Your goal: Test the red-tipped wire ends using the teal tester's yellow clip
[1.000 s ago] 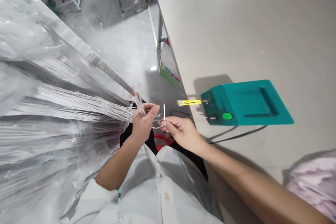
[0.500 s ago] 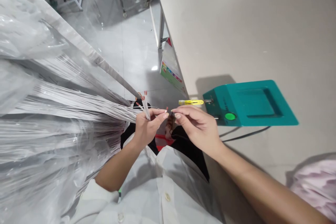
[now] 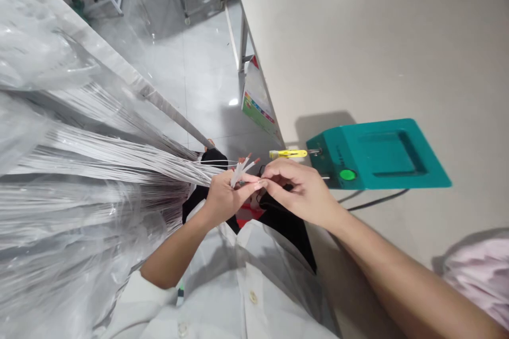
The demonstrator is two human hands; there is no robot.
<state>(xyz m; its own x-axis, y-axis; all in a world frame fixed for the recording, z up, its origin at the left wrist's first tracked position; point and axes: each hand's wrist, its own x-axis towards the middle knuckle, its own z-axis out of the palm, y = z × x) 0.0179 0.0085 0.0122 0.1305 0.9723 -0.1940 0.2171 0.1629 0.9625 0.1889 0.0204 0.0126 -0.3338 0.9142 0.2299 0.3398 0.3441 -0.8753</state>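
Observation:
My left hand point(image 3: 225, 196) is closed round several white wires point(image 3: 175, 165), whose stripped, copper-coloured ends point(image 3: 247, 161) stick up past the fingers. Its thumb and forefinger pinch at a wire end. My right hand point(image 3: 298, 188) meets it there, fingertips pressed together on the same spot; the wire tip between them is too small to make out well. Right of the hands, a teal device point(image 3: 382, 156) with a green round button point(image 3: 348, 175) sits on the table. A yellow-handled clip or tool point(image 3: 288, 153) juts from its near side.
Long bundles of white wire under clear plastic point(image 3: 47, 69) lie along a rail point(image 3: 159, 100) on the left. The pale table point(image 3: 358, 37) fills the right. A printed carton point(image 3: 258, 108) stands below its edge, and pink cloth point(image 3: 481, 275) lies at the lower right.
The fingertips of both hands have come together. The wire ends in my left hand have tipped to the right, and my right hand has turned slightly.

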